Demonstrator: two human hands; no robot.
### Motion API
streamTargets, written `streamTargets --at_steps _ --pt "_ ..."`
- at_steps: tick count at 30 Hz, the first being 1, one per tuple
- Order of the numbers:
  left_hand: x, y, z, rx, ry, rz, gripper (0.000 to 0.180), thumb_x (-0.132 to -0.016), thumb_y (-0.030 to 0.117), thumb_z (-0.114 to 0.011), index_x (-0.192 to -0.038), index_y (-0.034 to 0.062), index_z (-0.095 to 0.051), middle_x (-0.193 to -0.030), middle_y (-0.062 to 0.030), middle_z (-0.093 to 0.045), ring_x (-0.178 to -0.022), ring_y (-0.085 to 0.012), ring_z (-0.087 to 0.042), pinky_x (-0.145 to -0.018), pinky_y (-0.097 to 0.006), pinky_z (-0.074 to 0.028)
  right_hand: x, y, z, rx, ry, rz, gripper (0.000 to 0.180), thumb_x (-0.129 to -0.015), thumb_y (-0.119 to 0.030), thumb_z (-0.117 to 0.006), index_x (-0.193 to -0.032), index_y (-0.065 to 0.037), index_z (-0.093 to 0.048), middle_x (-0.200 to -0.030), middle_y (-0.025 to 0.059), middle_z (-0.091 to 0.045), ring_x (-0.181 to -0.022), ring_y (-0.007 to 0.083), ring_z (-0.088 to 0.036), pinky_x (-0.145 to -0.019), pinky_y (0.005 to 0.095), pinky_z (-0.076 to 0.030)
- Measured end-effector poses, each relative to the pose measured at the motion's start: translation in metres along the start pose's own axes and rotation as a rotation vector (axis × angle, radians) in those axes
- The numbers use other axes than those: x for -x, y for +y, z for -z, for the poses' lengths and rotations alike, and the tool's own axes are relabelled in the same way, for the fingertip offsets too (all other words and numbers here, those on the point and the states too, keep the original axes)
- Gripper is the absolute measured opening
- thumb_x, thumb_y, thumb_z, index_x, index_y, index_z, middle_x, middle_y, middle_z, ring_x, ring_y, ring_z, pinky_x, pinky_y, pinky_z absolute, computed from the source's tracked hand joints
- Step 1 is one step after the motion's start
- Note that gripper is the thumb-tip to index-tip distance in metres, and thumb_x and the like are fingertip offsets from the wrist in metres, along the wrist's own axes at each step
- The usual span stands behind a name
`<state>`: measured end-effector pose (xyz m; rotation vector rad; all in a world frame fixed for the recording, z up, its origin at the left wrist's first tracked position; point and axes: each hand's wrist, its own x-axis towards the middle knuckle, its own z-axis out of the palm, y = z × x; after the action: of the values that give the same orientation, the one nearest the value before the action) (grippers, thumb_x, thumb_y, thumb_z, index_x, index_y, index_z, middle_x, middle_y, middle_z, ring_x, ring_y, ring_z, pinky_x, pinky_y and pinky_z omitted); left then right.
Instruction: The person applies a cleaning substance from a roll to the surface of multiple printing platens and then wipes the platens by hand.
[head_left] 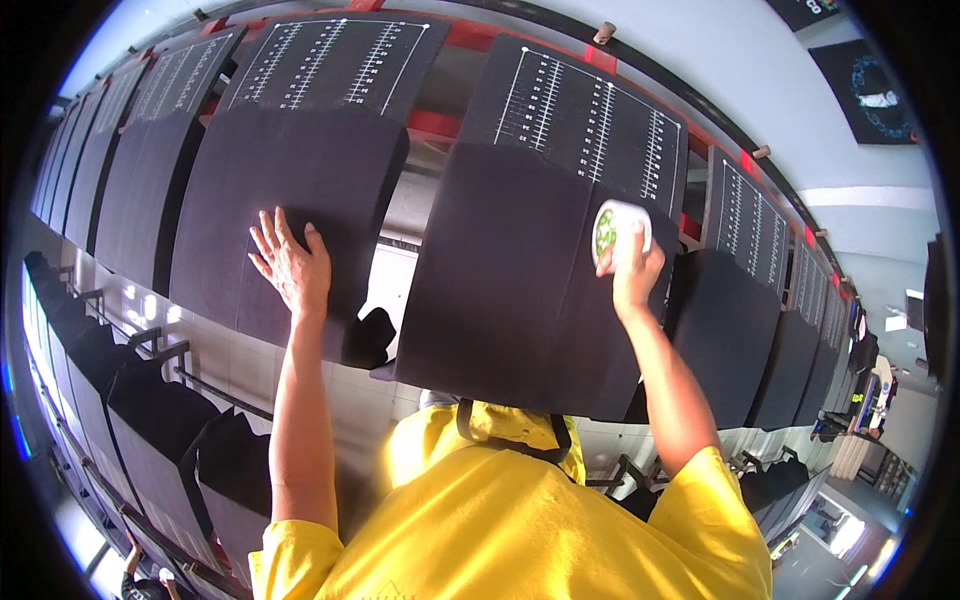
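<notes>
Fingers spread, my left hand point(292, 265) is over the black cloth point(290, 180) draped on the board at left; whether it touches the cloth I cannot tell. My right hand point(635, 270) is closed on a white, rounded thing with green print point(622, 222), whose exact kind does not show. It is at the right side of a second black cloth point(500, 270), which covers the near part of the board in front of me. The far end of this board point(570, 115) is bare, dark, and marked with white ruler lines.
More cloth-covered boards point(150, 190) run in a row to the left, and others point(725, 330) to the right. A dark rail point(690, 85) with red brackets passes behind them. Another row of black-draped boards point(150, 420) stands at lower left. A person point(145, 585) shows at the bottom left edge.
</notes>
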<state>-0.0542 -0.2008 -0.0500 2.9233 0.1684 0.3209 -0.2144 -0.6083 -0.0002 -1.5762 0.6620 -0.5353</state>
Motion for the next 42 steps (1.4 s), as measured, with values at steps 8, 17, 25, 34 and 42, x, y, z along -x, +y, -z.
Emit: streamTargets --at_steps 8,17,25,34,42 --pt "0.002 0.003 0.001 0.011 0.024 -0.003 0.057 -0.097 0.034 -0.048 -0.148 0.0082 -0.04 -0.158 -0.0127 -0.031 -0.15 -0.0335 -0.019 -0.121 -0.053 -0.011 -0.093 -0.004 -0.025 -0.048 0.023 0.037 0.052 -0.1 -0.044 -0.053 -0.087 0.006 -0.061 -0.06 0.0118 -0.059 -0.043 0.0195 -0.057 -0.04 0.0311 -0.045" --pt "-0.001 0.001 0.0 0.037 0.045 0.007 0.059 -0.097 0.039 -0.048 -0.148 0.0106 -0.04 -0.159 -0.0101 -0.031 -0.15 -0.0305 -0.019 -0.121 -0.052 -0.01 0.001 -0.001 0.002 -0.092 -0.102 -0.038 0.051 -0.101 -0.043 -0.051 -0.085 0.004 -0.059 -0.058 0.011 -0.058 -0.045 0.0194 -0.057 -0.045 0.0315 -0.047" --pt "-0.002 -0.005 -0.005 0.062 0.042 0.012 0.06 -0.097 0.04 -0.047 -0.149 0.0106 -0.04 -0.16 -0.0098 -0.03 -0.15 -0.0304 -0.018 -0.121 -0.052 -0.009 0.194 0.003 0.038 0.006 -0.108 -0.173 0.046 -0.101 -0.035 -0.049 -0.073 0.001 -0.056 -0.054 0.0103 -0.056 -0.045 0.0211 -0.056 -0.048 0.0348 -0.048" --pt "0.0 -0.006 -0.006 0.035 0.03 0.003 0.06 -0.097 0.041 -0.046 -0.149 0.0104 -0.04 -0.16 -0.01 -0.029 -0.151 -0.0304 -0.017 -0.122 -0.052 -0.009 0.208 0.003 0.025 0.036 -0.076 -0.138 0.034 -0.101 -0.026 -0.05 -0.09 0.006 -0.055 -0.055 0.0098 -0.057 -0.042 0.0172 -0.055 -0.043 0.0293 -0.045" --pt "-0.001 0.0 -0.002 0.019 0.019 0.008 0.059 -0.097 0.039 -0.047 -0.149 0.0111 -0.04 -0.16 -0.0103 -0.028 -0.151 -0.03 -0.017 -0.122 -0.051 -0.009 0.093 0.003 -0.004 -0.01 -0.023 -0.065 0.041 -0.102 -0.033 -0.051 -0.09 0.006 -0.054 -0.056 0.0111 -0.057 -0.041 0.0184 -0.056 -0.039 0.0298 -0.045"
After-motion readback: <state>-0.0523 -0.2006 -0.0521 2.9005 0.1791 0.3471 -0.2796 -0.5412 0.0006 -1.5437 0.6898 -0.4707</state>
